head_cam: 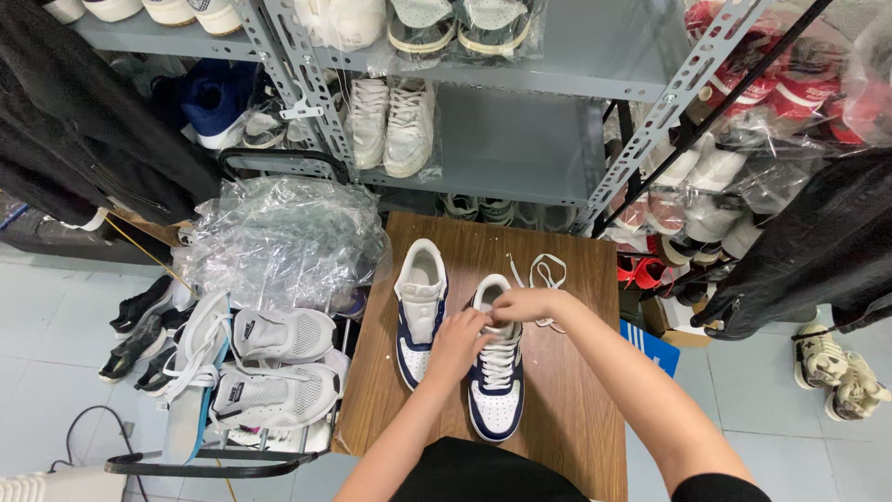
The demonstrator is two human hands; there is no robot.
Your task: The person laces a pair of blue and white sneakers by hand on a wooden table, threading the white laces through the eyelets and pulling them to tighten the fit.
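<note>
Both hands worked the white lace (502, 355) of the right-hand navy-and-white sneaker (495, 386) on the wooden bench (576, 409). Left hand (457, 339) and right hand (525, 303) fingers pinched lace near the collar. Second sneaker (420, 311) stood alongside, unlaced.

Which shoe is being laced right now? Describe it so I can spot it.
Find the small wooden table below the grey shelving. Two navy-and-white sneakers stand on it; it is the right-hand sneaker, under both hands. Unlike the unlaced sneaker beside it, it already has white laces threaded.
</note>
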